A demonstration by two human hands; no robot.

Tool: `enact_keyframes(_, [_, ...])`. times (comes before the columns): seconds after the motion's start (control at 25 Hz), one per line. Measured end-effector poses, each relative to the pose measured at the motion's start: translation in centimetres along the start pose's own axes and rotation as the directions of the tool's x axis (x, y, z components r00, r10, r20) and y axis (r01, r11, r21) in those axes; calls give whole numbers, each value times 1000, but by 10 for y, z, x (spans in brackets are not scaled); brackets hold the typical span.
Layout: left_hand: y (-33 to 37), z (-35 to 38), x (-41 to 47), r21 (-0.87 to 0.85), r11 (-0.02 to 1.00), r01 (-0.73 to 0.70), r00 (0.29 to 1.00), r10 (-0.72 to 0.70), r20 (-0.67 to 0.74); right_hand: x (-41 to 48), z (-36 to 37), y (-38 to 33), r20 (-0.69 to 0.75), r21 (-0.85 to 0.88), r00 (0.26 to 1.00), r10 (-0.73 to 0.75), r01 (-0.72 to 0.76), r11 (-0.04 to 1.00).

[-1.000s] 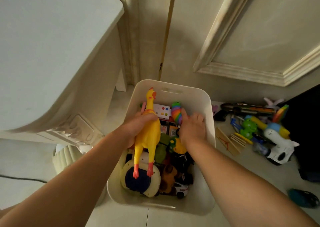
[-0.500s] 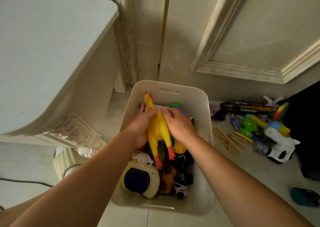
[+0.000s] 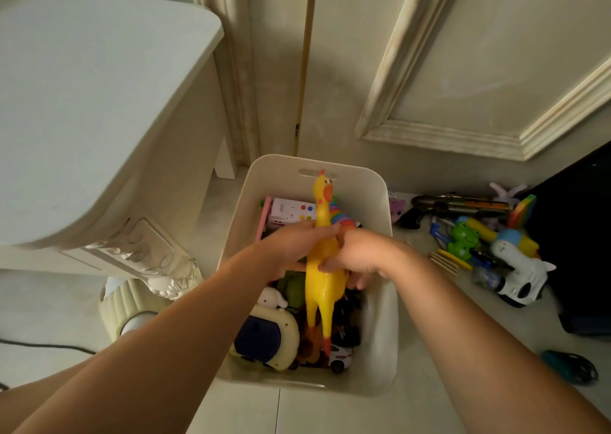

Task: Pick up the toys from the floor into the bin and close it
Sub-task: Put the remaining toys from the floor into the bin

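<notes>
Yellow rubber chicken point(image 3: 325, 268) hangs over the bin point(image 3: 377, 202), head toward 12 o'clock, feet toward 6. Left hand point(image 3: 291, 245) and right hand point(image 3: 360, 255) grip its body from either side. It looks light, soft and bendy; the thick middle seems the surest hold. Toys packed in the bin may stop it lying flat. A frog point(image 3: 464, 235) and other toys lie on the floor point(image 3: 330, 413) at 3 o'clock.
</notes>
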State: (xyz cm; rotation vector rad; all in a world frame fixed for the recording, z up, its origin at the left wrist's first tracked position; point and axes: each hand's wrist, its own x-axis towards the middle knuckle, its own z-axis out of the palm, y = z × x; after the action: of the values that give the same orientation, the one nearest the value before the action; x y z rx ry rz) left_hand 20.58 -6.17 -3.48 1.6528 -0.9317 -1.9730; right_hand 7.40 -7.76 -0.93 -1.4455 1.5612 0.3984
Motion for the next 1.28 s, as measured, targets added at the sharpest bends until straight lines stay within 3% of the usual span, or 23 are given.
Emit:
enact_keyframes(0.08, [-9,21,5,90,996,-19,998,14,55,-18,-2,5,40,-105,996,83,-79,991])
enact_keyframes(0.2, [-24,56,16,228,971,-75,997,81,-20,-32,-4,21,-153,-183,983,101,-128,975])
enact_keyframes(0.32, [-30,76,19,642,749,-161,956,279,-86,-41,3,36,-310,-186,949,65,-127,974])
enact_keyframes(0.52, [-35,70,16,696,688,-204,978,177,112,-43,33,43,-306,-323,951,-36,-69,944])
enact_keyframes(0.64, [-47,78,16,885,446,-133,975,219,36,-30,49,42,-287,-314,958,4,-98,944])
enact_keyframes(0.72, [-55,80,17,924,377,-58,977,213,-26,-27,53,43,-281,-298,959,32,-119,947])
enact_keyframes(0.8, [-43,78,13,916,396,-68,967,251,-37,-29,50,49,-298,-311,951,-79,-18,950])
enact_keyframes(0.84, [-31,80,13,889,452,-71,958,280,-66,-32,46,55,-325,-284,931,-166,72,956])
enact_keyframes(0.88, [-20,81,13,891,441,-106,940,337,-55,-35,42,63,-371,-211,897,-240,170,963])
enact_keyframes(0.92, [-4,85,6,829,536,-159,917,391,-77,-38,36,72,-444,-99,851,-280,264,959])
enact_keyframes(0.96, [10,90,7,756,613,-231,870,478,-123,-43,30,83,-533,54,804,-265,344,937])
enact_keyframes(1.0, [21,99,3,734,623,-271,836,530,-141,-47,22,96,-619,218,760,-197,407,887])
enact_keyframes(1.08, [36,124,1,750,551,-366,738,663,-126,-51,7,135,-731,445,681,37,435,783])
enact_keyframes(1.2, [38,173,5,736,450,-505,710,702,58,-46,-10,220,-773,540,542,330,289,790])
enact_keyframes(1.28, [25,207,22,741,411,-531,754,629,192,-37,-12,290,-756,570,461,464,118,813])
